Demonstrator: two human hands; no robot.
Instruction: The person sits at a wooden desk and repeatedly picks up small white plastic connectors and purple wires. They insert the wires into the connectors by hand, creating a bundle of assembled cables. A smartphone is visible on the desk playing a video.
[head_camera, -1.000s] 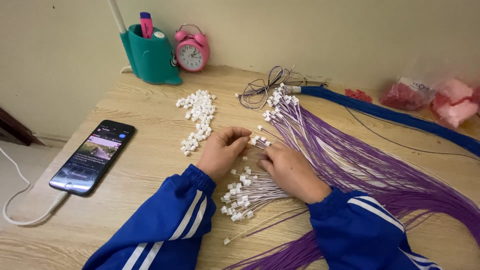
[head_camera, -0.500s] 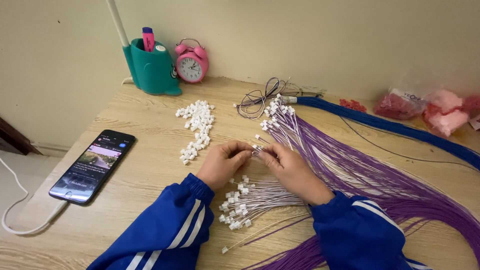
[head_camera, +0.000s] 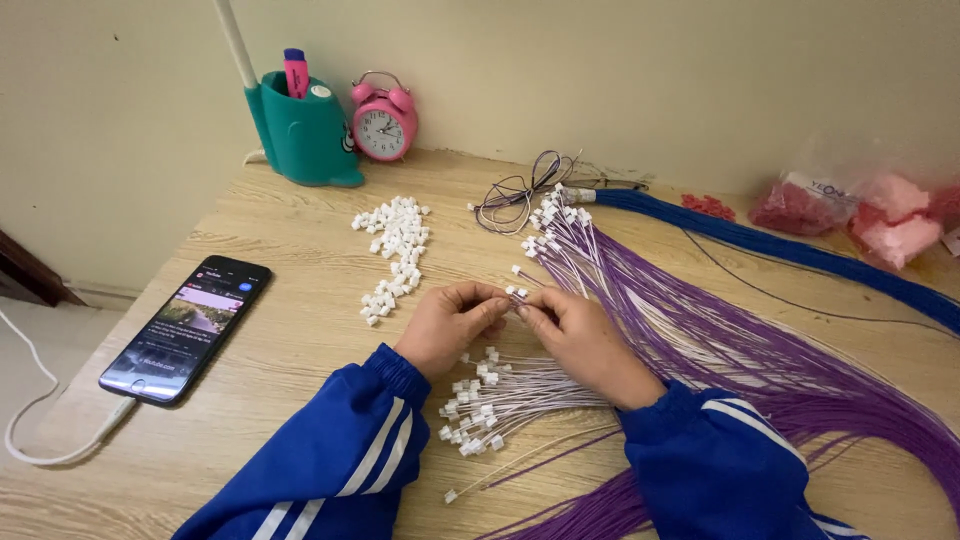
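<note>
- Your left hand (head_camera: 450, 325) and right hand (head_camera: 580, 335) meet at the middle of a light wooden table (head_camera: 300, 250), fingertips pressed together around one small white connector (head_camera: 517, 293) on a thin purple wire
- Both hands pinch: the left thumb and forefinger close from the left side of the connector, the right thumb and forefinger close from the right; how far the wire sits inside the connector is too small to tell
- Just below the pinch, under your wrists, lies a bundle of finished wires (head_camera: 500, 400), each tipped with a white connector, fanned toward your left sleeve
- Beyond the pinch and to its right spreads a large sheaf of purple wires (head_camera: 720, 340), its connector-tipped ends pointing back toward your fingers
- To the left of the pinch, a little way off, sits a loose pile of white connectors (head_camera: 395, 250)
- Further left, well apart from your left hand, a black phone (head_camera: 187, 328) lies face up with its screen lit and a white cable plugged in
- Far beyond the pinch, against the wall, stand a teal pen holder (head_camera: 300, 130) and a pink alarm clock (head_camera: 383, 118)
- Far to the right of the pinch run a blue wire bundle (head_camera: 760, 240) and clear bags of pink parts (head_camera: 880, 215)
- You wear blue sleeves with white stripes
</note>
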